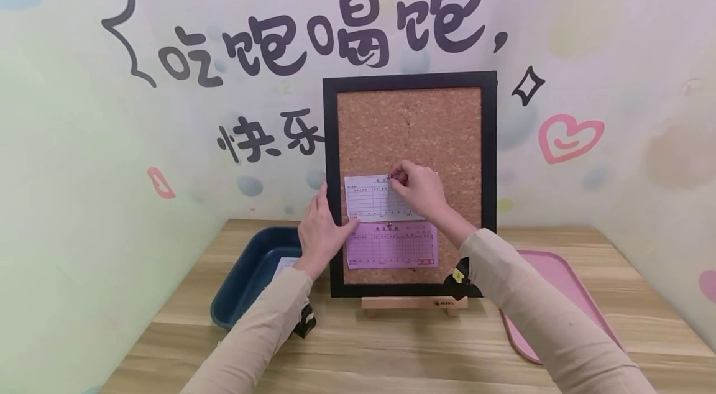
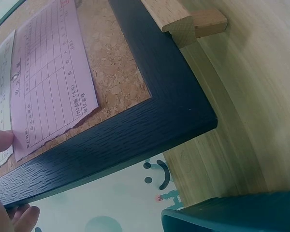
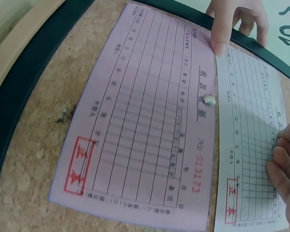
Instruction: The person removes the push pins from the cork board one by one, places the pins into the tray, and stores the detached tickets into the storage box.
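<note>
A black-framed corkboard (image 1: 411,127) stands upright on a wooden easel (image 1: 414,302). My left hand (image 1: 321,229) grips its left edge, with the fingers behind the frame and the thumb (image 2: 1,141) pressing the white receipt slip (image 3: 246,130) near its lower left corner. Below that slip hangs a pink receipt slip (image 1: 391,248), fixed at its top by a pushpin (image 3: 209,100). At the top edge of the white slip, my right hand (image 1: 419,189) pinches a small pushpin (image 1: 390,177) between thumb and fingers; the fingers mostly hide it.
Left of the board is a dark blue tray (image 1: 246,270) with a white slip (image 1: 284,265) inside. On the right, a pink tray (image 1: 559,294) lies partly under my right forearm. Behind the wooden table (image 1: 403,363) rises a wall (image 1: 184,133) with painted lettering.
</note>
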A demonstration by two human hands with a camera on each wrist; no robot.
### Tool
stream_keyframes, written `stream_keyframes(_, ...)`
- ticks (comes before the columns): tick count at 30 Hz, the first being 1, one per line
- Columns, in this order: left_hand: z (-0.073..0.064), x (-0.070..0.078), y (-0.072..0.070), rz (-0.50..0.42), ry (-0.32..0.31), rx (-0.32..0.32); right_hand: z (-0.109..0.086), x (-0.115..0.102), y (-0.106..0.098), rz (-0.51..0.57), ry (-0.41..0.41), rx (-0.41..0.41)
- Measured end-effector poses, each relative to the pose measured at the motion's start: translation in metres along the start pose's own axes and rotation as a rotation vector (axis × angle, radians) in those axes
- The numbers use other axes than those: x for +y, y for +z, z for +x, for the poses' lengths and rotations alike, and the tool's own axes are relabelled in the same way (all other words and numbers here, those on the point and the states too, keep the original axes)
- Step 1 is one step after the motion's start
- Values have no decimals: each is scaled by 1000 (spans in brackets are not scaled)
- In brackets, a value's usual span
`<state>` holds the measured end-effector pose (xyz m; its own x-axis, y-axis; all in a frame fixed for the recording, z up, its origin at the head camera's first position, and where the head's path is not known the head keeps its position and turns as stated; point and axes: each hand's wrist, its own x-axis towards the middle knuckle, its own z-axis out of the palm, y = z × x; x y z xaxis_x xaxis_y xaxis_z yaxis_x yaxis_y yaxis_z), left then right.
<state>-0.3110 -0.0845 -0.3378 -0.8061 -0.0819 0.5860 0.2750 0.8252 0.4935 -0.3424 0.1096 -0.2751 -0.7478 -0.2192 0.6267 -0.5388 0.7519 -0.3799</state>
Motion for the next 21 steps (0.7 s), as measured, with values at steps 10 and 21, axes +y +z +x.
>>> stream_keyframes(10, 0, 0, 0, 11, -5, -8, 6, -4, -6, -71, 17, -76)
stream_keyframes(21, 1, 1, 0, 16, -30, -18, 9, -2, -10, -60, -33, -128)
